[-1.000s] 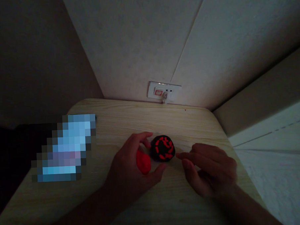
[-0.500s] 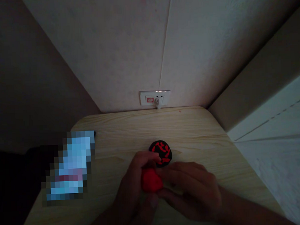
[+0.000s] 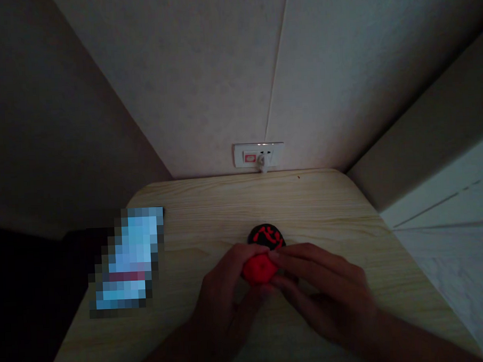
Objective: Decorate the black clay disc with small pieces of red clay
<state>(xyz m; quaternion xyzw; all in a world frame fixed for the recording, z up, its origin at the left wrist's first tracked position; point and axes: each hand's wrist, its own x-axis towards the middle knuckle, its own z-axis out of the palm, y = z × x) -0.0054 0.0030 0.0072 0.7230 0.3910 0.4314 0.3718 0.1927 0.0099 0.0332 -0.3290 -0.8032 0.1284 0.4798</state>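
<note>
The room is dim. A red lump of clay [image 3: 258,269] sits between both my hands just above the wooden table [image 3: 211,214]. My left hand [image 3: 222,299] curls round its left side, thumb below. My right hand [image 3: 326,294] pinches its top right edge with fingertips. Right behind the lump lies a black clay disc with red strips on it [image 3: 267,236], partly hidden by my fingers.
A blurred-out blue, lit rectangle [image 3: 128,258] lies at the table's left edge. A white wall socket with a plug [image 3: 258,154] sits on the wall behind the table. A pale surface [image 3: 448,246] lies to the right of the table.
My right hand came in from the right and pinched the red lump held by my left hand. Both hands with the lump now sit closer in front of the black disc.
</note>
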